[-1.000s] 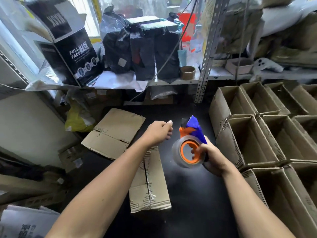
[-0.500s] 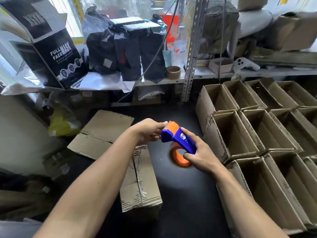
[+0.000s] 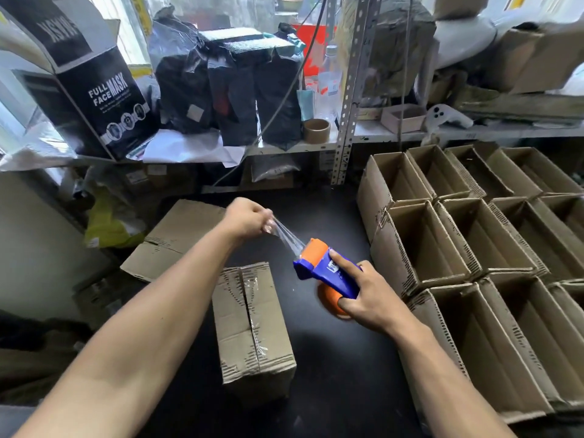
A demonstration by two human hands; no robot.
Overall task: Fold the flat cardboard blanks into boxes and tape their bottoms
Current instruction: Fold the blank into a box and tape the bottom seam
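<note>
A folded cardboard box (image 3: 252, 324) lies bottom-up on the black table, with clear tape along its centre seam. Above and to its right, my right hand (image 3: 363, 295) grips a blue and orange tape dispenser (image 3: 325, 270). My left hand (image 3: 249, 218) pinches the end of the clear tape (image 3: 289, 237), which stretches from the dispenser's mouth up to my fingers. A flat cardboard blank (image 3: 177, 238) lies behind the box at the left.
Several open, finished boxes (image 3: 448, 248) stand packed in rows at the right. Behind the black table (image 3: 341, 374), a metal shelf (image 3: 344, 140) holds black bags, a "Full Face Mask" carton (image 3: 104, 99) and a tape core (image 3: 317, 130).
My left hand took hold of the tape end and pulled it away from the dispenser, up and left. My right hand turned the dispenser so its mouth faces the left hand.
</note>
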